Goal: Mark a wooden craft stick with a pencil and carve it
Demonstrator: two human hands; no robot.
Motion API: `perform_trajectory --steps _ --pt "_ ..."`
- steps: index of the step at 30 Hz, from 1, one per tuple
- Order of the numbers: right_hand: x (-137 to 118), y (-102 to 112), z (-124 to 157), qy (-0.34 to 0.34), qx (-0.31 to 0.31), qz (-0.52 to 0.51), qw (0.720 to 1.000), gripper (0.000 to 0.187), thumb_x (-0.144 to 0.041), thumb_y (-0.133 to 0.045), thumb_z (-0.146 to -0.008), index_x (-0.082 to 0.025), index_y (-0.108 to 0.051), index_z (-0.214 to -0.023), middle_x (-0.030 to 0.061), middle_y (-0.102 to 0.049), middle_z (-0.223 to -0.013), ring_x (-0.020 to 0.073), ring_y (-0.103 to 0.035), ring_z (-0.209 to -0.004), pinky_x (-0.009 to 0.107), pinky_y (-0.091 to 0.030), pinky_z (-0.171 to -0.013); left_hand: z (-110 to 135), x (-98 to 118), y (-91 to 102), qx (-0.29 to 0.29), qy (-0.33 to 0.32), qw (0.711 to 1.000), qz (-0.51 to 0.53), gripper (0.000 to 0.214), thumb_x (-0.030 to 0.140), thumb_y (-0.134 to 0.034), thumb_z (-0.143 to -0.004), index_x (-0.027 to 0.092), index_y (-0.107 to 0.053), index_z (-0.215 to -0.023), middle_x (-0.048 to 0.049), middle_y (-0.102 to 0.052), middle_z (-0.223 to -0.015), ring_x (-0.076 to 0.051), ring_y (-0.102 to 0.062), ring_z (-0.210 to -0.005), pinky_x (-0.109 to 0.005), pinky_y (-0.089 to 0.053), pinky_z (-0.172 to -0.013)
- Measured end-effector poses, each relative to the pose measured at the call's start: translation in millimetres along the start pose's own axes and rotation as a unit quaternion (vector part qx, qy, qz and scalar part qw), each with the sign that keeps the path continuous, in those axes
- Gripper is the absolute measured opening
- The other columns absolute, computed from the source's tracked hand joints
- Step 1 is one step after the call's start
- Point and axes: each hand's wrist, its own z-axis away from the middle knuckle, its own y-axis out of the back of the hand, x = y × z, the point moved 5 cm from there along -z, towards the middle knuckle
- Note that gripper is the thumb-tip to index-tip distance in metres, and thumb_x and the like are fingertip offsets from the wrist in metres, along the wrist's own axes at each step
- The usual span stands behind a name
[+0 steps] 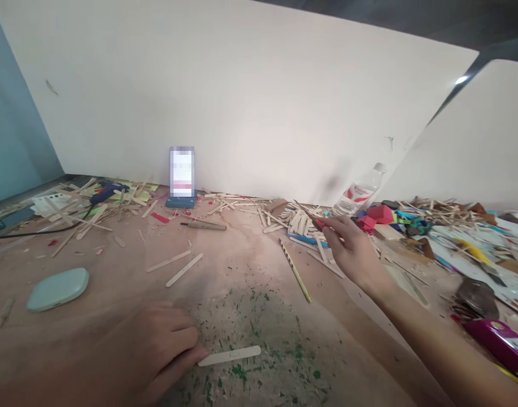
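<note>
My left hand (165,345) is low in the view, fingers curled, its fingertips closed on the left end of a wooden craft stick (237,354). Faint pencil-like marks show near the middle of that stick, which lies over a green-stained patch of the table. Farther off on the right, my right hand (354,249) is closed on a thin, dark, pointed tool (307,210) with a bit of red by the fingers; its exact kind is unclear. It is above a pile of craft sticks (299,220). A gold patterned pencil (295,270) lies left of this hand.
A phone (182,172) stands on a blue holder against the white board. Nearby lie a wooden-handled tool (205,225), two loose sticks and a pale green case (59,289). A blue glue gun (108,191) is back left. A plastic bottle (360,192) leans right, beside scattered craft scraps.
</note>
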Motion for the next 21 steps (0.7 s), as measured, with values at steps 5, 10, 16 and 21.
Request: perform_trajectory --steps 5,10,16,21 --pt "5.1 -5.1 5.1 0.013 -0.079 0.020 0.997 0.023 -0.036 -0.067 -0.105 -0.018 -0.071 -0.119 0.0076 -0.073 -0.118 0.0209 -0.072 -0.099 0.042 -0.062 -0.090 2.5 -4.3 -5.9 -0.013 0.000 1.000 0.000 0.037 0.028 -0.044 -0.111 0.024 -0.060 -0.078 0.0040 -0.068 -0.076 -0.016 -0.061 -0.066 -0.031 -0.040 -0.065" --pt "7.8 -11.9 8.5 -0.015 -0.115 0.046 0.992 0.025 -0.037 -0.066 -0.105 -0.019 -0.071 -0.121 0.0086 -0.072 -0.122 0.0220 -0.071 -0.103 0.043 -0.062 -0.092 1.3 -1.3 -0.6 -0.004 -0.012 1.000 -0.003 0.037 0.027 -0.046 -0.111 0.023 -0.059 -0.076 0.0041 -0.067 -0.073 -0.015 -0.062 -0.066 -0.031 -0.042 -0.065" --pt "9.2 -13.4 10.5 -0.052 -0.139 0.065 0.987 0.026 -0.038 -0.066 -0.105 -0.019 -0.070 -0.123 0.0088 -0.072 -0.123 0.0221 -0.071 -0.103 0.042 -0.062 -0.091 2.8 -2.3 -1.3 -0.008 -0.004 0.999 0.032 0.029 0.025 -0.047 -0.110 0.023 -0.062 -0.085 0.0029 -0.069 -0.082 -0.016 -0.062 -0.075 -0.031 -0.043 -0.070" --pt "7.3 -7.1 11.9 -0.061 -0.108 0.051 0.991 0.025 -0.040 -0.064 -0.106 -0.018 -0.072 -0.116 0.0064 -0.074 -0.112 0.0199 -0.072 -0.094 0.039 -0.062 -0.086 5.2 -3.2 -3.7 -0.011 -0.023 0.998 0.054 0.028 0.025 -0.044 -0.113 0.024 -0.065 -0.095 0.0004 -0.069 -0.094 -0.018 -0.060 -0.086 -0.032 -0.043 -0.079"
